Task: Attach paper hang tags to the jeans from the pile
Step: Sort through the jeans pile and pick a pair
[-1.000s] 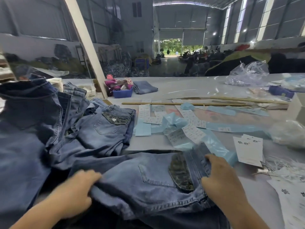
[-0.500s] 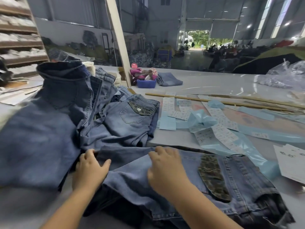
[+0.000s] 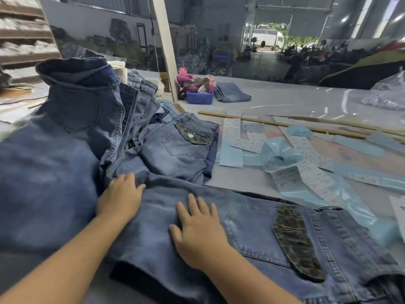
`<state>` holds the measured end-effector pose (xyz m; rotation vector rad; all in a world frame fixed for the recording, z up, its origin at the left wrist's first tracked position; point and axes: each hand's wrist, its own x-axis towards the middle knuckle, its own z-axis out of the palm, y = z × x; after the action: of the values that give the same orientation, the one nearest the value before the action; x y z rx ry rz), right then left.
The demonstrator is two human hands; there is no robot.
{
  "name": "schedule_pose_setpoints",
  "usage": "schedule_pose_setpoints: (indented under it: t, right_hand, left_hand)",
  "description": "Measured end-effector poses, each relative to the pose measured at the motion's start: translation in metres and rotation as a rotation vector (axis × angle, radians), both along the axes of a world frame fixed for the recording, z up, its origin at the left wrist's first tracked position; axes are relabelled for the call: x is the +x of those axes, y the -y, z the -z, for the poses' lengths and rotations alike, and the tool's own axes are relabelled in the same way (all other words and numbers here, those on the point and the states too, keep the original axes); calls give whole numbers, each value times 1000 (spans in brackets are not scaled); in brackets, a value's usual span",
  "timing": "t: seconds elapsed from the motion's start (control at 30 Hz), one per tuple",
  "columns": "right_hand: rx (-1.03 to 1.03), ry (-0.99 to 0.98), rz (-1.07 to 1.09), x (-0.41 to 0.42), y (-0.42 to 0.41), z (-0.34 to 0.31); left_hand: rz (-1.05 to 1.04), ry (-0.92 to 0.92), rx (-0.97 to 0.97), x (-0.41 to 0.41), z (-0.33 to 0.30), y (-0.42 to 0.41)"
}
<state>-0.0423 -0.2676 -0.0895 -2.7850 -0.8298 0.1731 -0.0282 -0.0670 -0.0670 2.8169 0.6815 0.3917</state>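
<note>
1. Jeans point(image 3: 252, 233) are spread flat across the lower middle of the frame, back side up, with a dark patterned pocket flap point(image 3: 295, 242) seen at the lower right.
2. The left hand point(image 3: 119, 197) is laid flat on the denim at the centre left, palm down, fingers stretched forward and nearly together; nothing is pinched by it.
3. The right hand point(image 3: 197, 229) is pressed flat on the same jeans just right of the left one, with fingers spread apart; nothing is held.
4. The pile of jeans point(image 3: 72, 132) is heaped at the left of the frame, and a lighter folded pair point(image 3: 182, 150) is placed beside it at the centre.
5. Paper tags point(image 3: 302, 178) and light blue strips point(image 3: 278, 150) are scattered on the table point(image 3: 285, 102) at the right of the frame, apart from both hands.
6. A small blue box point(image 3: 199, 97) and one more folded pair point(image 3: 232, 93) are seen at the upper middle, next to a white post point(image 3: 164, 44).
</note>
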Motion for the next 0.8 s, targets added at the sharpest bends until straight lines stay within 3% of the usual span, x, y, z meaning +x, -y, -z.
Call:
schedule_pose_setpoints:
  t: [0.1, 0.13, 0.17, 0.27, 0.33, 0.43, 0.53, 0.63, 0.73, 0.8]
  right_hand:
    - [-26, -67, -10, -1, 2, 9]
    - [-13, -71, -11, 0, 4, 6]
    - [2, -62, 1, 1, 8, 1]
    - [-9, -16, 94, 0, 39, -18]
    - [-37, -10, 173, -5, 73, -31]
    - [-9, 52, 407, -11, 141, -48]
    - [1, 201, 740, -27, 209, -60]
    - [-123, 80, 1033, -50, 255, -65]
    - [126, -72, 1044, -69, 275, -63]
    - [297, 60, 915, -78, 280, -58]
  left_hand:
    - [39, 181, 116, -9, 18, 25]
    - [88, 276, 110, -10, 20, 33]
    - [170, 258, 70, -11, 20, 40]
    - [308, -121, 137, -12, 34, 59]
    - [280, -201, 184, -6, 37, 64]
    - [291, -151, 64, 3, 20, 100]
    - [525, -101, -80, 2, 14, 179]
    - [738, -128, -130, -10, 15, 255]
    - [829, -101, -131, -19, 6, 306]
    - [811, -40, -174, -23, -8, 326]
